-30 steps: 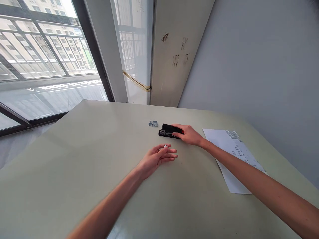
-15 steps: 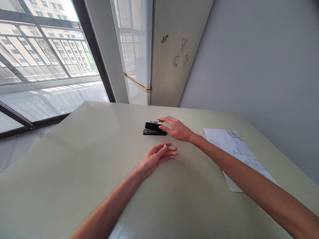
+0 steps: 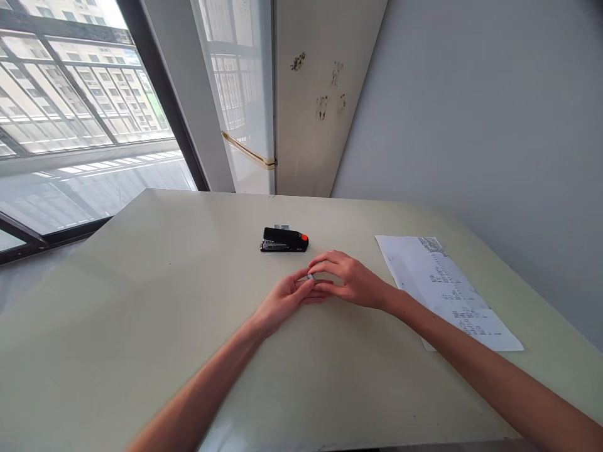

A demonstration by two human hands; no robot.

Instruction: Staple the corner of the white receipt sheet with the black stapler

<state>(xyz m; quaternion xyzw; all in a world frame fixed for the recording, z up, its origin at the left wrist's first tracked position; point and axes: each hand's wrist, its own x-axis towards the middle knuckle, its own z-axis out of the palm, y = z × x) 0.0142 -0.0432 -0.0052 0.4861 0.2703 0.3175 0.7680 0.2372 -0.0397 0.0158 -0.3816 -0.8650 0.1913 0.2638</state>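
Note:
My left hand [image 3: 285, 298], palm partly up, pinches a small silvery piece [image 3: 309, 277] between thumb and fingers; it looks like a short strip of staples. From the right, my right hand [image 3: 351, 279] reaches over the left fingers, its thumb and fingertips closing around the same piece. The two hands touch at the fingers. Just beyond them a black stapler [image 3: 285, 240] with an orange-red end lies on its base, its front pointing left and its jaw slightly raised. Neither hand touches it.
A small clear-and-bluish item [image 3: 281, 226] shows behind the stapler. Printed white sheets [image 3: 452, 289] lie on the right of the pale table [image 3: 141, 301], partly under my right forearm. A fridge [image 3: 249, 94], a window and a grey wall stand beyond the table.
My right hand has left the stapler and come down toward me to the piece in my left hand. The stapler's orange-red end is now uncovered. The view has shifted slightly.

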